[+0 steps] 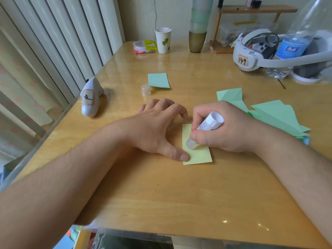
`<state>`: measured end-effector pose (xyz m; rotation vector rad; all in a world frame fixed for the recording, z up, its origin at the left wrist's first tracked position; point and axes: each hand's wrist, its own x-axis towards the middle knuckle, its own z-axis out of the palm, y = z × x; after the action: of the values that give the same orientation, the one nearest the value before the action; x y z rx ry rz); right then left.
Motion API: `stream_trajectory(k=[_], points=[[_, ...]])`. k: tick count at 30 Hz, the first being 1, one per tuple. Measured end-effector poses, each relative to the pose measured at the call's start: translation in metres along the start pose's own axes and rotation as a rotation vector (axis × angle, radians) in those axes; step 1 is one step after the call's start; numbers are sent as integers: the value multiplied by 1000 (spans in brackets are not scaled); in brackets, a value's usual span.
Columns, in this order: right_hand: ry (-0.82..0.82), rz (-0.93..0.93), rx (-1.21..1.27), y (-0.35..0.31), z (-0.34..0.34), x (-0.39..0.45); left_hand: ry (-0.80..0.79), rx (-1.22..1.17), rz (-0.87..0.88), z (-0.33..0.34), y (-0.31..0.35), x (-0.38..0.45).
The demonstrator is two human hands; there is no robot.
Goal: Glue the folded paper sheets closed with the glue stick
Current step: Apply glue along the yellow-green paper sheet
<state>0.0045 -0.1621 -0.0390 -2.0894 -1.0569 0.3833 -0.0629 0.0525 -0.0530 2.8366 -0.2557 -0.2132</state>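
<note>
A pale yellow folded paper sheet (199, 155) lies on the wooden table (161, 191) in the middle. My left hand (158, 126) presses on it, the thumb tip on its left edge and the fingers beyond its top. My right hand (224, 130) grips a white glue stick (206, 127), tilted with its tip down on the sheet. The stick's clear cap (145, 90) stands apart, further back. A green folded sheet (158, 80) lies behind the cap. More green sheets (274, 115) are piled at the right.
A white shark-shaped figure (90, 97) lies at the left edge. At the back stand a paper cup (163, 40), a snack packet (144, 47), stacked cups (198, 29), a headset (255, 51) marked 149, a water bottle (294, 42) and a wooden shelf (251, 11).
</note>
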Motion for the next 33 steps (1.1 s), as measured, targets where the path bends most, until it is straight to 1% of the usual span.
stream_trajectory(k=[6,15,17,19,20,22,25,28,33], points=[[-23,53,-50,0,-14,-8,2,-12,5,-1,1,-1],[-7,41,-86,5,-15,-6,3,-5,11,-1,0,-1],[56,-6,-23,5,-16,-5,-3,-5,9,-1,0,-1],[134,-104,132,5,-17,-4,2,0,11,-1,0,-1],[160,-142,198,5,-18,-3,7,1,9,-1,0,-1],[180,-181,247,4,-16,-2,9,1,5,0,0,-1],[161,-183,216,5,-10,1,-4,6,3,0,1,-1],[104,-125,129,5,-3,2,-12,4,-3,-1,1,-2],[46,-65,62,4,6,3,-17,16,-5,0,1,-2]])
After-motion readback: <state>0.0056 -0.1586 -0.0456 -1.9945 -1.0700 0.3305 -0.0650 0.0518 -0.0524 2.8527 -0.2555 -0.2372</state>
